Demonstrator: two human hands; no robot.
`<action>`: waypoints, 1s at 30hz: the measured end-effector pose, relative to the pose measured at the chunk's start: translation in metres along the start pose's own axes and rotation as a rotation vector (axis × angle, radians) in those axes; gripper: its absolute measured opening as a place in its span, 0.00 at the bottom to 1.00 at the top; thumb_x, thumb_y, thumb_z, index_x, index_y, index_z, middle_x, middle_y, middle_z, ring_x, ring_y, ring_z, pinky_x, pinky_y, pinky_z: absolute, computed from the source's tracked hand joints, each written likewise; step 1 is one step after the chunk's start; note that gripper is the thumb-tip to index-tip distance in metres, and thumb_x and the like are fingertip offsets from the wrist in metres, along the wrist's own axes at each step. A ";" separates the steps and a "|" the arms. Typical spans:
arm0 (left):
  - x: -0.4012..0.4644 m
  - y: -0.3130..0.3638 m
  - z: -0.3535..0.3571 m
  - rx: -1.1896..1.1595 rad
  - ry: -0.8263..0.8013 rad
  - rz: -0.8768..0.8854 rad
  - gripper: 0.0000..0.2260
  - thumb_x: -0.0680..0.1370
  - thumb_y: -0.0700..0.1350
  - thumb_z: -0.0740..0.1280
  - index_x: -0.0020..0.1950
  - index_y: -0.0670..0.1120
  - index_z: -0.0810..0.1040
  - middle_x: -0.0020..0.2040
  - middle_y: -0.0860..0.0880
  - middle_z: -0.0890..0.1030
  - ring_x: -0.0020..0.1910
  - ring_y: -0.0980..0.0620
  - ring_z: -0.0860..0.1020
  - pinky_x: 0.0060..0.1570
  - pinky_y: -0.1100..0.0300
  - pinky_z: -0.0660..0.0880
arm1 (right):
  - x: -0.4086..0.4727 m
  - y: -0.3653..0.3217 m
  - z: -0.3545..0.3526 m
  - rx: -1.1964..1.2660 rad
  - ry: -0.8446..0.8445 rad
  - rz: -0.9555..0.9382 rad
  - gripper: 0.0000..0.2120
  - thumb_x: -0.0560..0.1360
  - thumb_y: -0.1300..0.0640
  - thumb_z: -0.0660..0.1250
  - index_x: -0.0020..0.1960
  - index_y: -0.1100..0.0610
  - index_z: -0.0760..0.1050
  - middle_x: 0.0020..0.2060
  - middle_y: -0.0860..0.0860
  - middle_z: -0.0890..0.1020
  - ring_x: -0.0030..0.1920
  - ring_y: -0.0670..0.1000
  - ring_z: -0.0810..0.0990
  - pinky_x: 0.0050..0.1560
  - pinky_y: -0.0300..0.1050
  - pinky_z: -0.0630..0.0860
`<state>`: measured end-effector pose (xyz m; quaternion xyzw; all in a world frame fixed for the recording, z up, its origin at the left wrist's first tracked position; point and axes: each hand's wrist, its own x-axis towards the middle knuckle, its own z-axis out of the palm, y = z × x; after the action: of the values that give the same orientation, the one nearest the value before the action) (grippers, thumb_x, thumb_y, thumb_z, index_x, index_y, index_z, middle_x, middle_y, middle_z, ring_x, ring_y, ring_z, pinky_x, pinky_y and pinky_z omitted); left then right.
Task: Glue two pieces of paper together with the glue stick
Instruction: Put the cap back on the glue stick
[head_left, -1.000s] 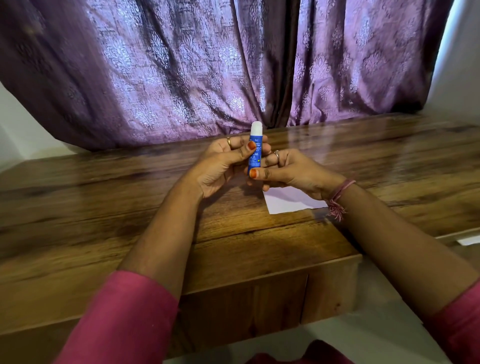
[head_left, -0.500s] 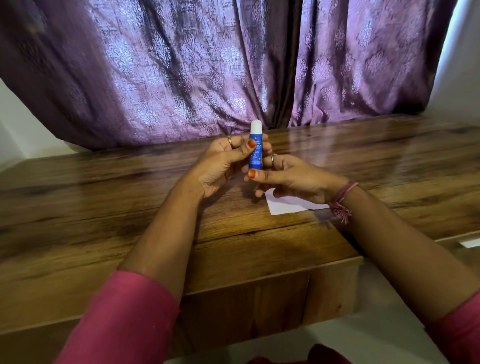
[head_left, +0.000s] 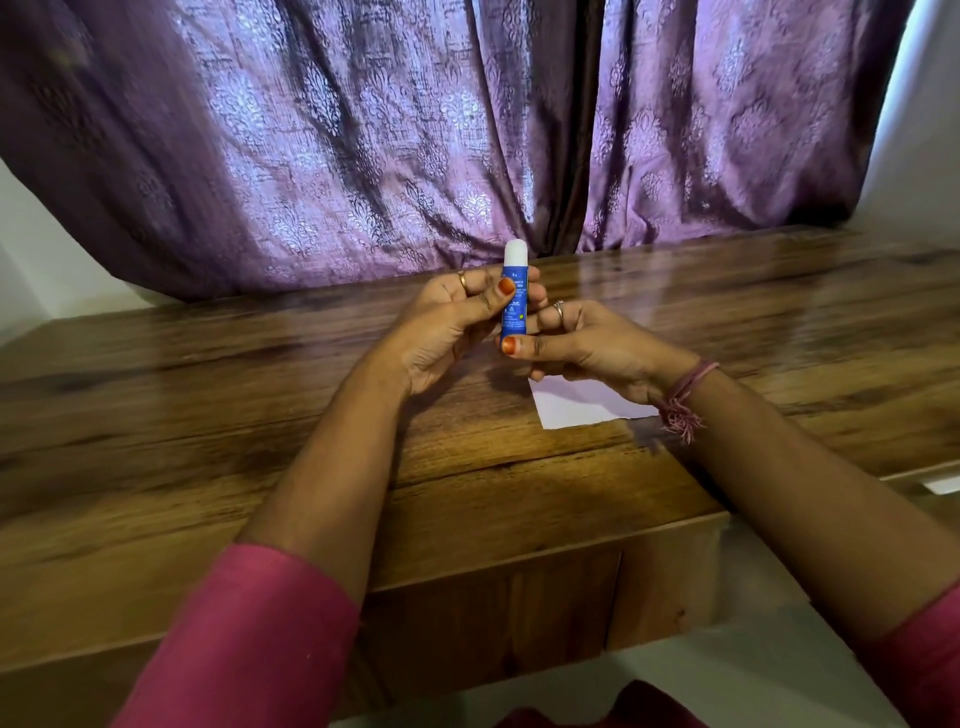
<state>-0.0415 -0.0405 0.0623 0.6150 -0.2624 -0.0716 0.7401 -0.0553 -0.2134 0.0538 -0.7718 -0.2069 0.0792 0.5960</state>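
A blue glue stick (head_left: 514, 306) with a white top stands upright above the wooden table (head_left: 208, 415), held between both hands. My left hand (head_left: 447, 327) grips its upper body with thumb and fingers. My right hand (head_left: 587, 348) pinches its bottom end with the thumb. White paper (head_left: 576, 405) lies flat on the table under my right hand and wrist, partly hidden; I cannot tell whether it is one sheet or two.
A purple patterned curtain (head_left: 415, 130) hangs right behind the table's far edge. The table's near edge (head_left: 519, 571) runs below my forearms, with a drawer front under it. A small white object (head_left: 943, 486) lies at the far right.
My right hand has shifted slightly lower on the glue stick's base. The stick and my left hand stay in about the same place.
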 end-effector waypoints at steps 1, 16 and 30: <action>0.000 -0.001 0.000 0.000 -0.002 0.007 0.10 0.79 0.37 0.60 0.57 0.39 0.76 0.50 0.45 0.82 0.48 0.51 0.82 0.46 0.60 0.80 | 0.000 0.000 0.001 0.009 0.014 0.000 0.05 0.70 0.58 0.74 0.46 0.56 0.82 0.33 0.47 0.81 0.30 0.39 0.76 0.30 0.29 0.70; 0.002 0.000 0.002 0.016 0.042 -0.005 0.10 0.78 0.39 0.61 0.56 0.39 0.77 0.50 0.44 0.82 0.49 0.49 0.80 0.58 0.53 0.74 | 0.003 0.003 0.001 0.083 -0.097 0.029 0.17 0.65 0.47 0.72 0.51 0.52 0.81 0.35 0.40 0.82 0.33 0.41 0.77 0.30 0.32 0.65; 0.003 -0.003 0.002 0.005 0.003 0.000 0.13 0.73 0.42 0.65 0.56 0.40 0.78 0.50 0.45 0.83 0.51 0.50 0.81 0.58 0.56 0.74 | 0.004 0.003 0.003 0.009 0.029 0.006 0.03 0.63 0.52 0.76 0.33 0.48 0.83 0.31 0.43 0.82 0.36 0.41 0.79 0.34 0.31 0.73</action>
<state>-0.0391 -0.0442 0.0611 0.6171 -0.2616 -0.0702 0.7388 -0.0522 -0.2103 0.0508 -0.7708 -0.1954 0.0706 0.6023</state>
